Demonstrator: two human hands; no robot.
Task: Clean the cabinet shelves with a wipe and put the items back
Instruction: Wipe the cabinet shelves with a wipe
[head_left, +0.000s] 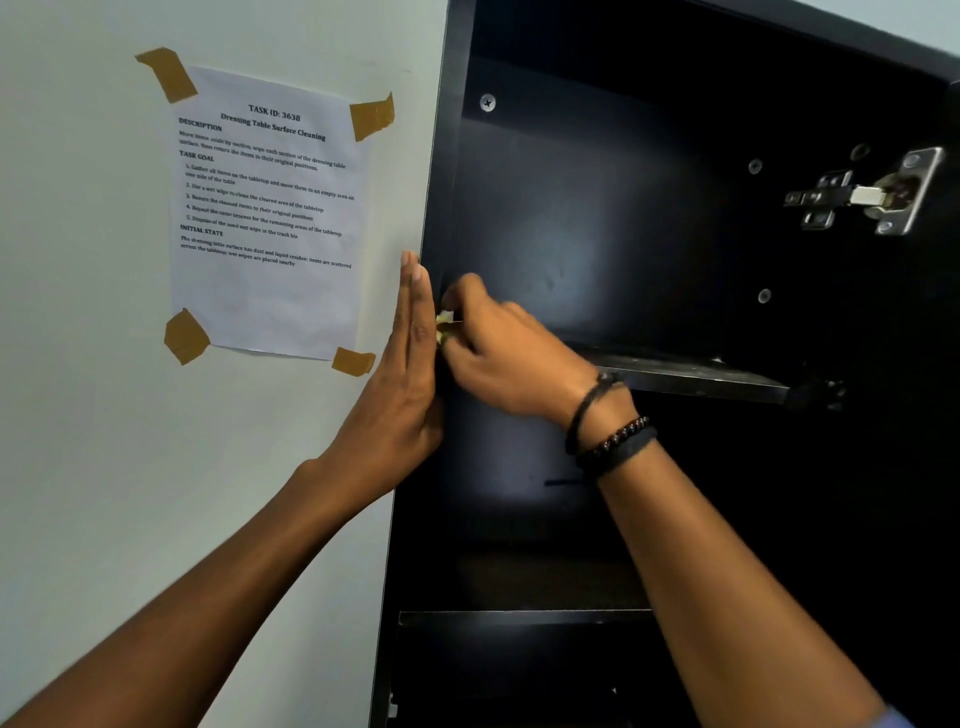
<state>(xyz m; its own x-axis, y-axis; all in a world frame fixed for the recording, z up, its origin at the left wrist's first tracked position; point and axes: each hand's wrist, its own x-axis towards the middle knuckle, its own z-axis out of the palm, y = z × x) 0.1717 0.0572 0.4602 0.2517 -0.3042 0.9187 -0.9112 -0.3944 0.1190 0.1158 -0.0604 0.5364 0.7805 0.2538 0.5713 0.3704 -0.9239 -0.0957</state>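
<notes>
- Left hand (410, 364), fingers straight, lies flat on the wall (93, 364) at the black cabinet's (597, 234) left edge.
- Right hand (498, 353) pinches a small pale wipe (445, 318) against that edge, at 9 o'clock from the upper shelf (691, 378).
- Inside the cabinet, a metal hinge (872, 195) sits at 2 o'clock.

**Surfaces in front of us**

We see a black cabinet (597, 234), smooth with a dull sheen; a bright polished metal hinge (878, 195); a matt white paper sheet (270, 291) under brown, slightly creased tape (371, 115); a smooth painted wall (78, 312); glossy bracelet beads (623, 431).
</notes>
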